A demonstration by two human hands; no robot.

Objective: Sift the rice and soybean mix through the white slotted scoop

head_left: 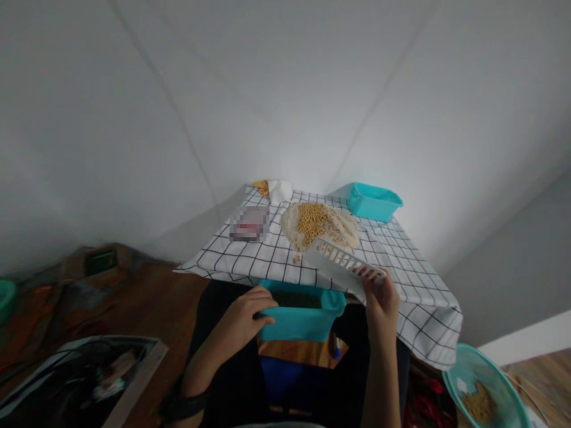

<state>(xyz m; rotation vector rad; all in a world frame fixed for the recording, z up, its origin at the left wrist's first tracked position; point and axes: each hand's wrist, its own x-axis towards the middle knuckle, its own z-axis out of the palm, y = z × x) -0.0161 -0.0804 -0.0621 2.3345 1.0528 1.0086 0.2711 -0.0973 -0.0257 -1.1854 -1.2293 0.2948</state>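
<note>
My left hand [250, 312] grips the left end of a turquoise plastic bin [294, 324], thumb on its near wall. The bin sits at my lap, below the table edge, with a dark green layer inside that I cannot make out clearly. My right hand [382, 297] is closed on the right end of a white slotted plastic tray [343, 264]. The tray is tilted over the table's front edge, its far end touching or just in front of a pile of yellow beans [312, 220] and pale grains [343, 226].
A checked cloth [263, 261] covers the table. A second turquoise bin [375, 202] stands at the back right, a white crumpled bundle [280, 191] at the back left. A blurred-out item [250, 224] lies left of the pile. On the floor are a green basin [486, 386] and a box [129, 380].
</note>
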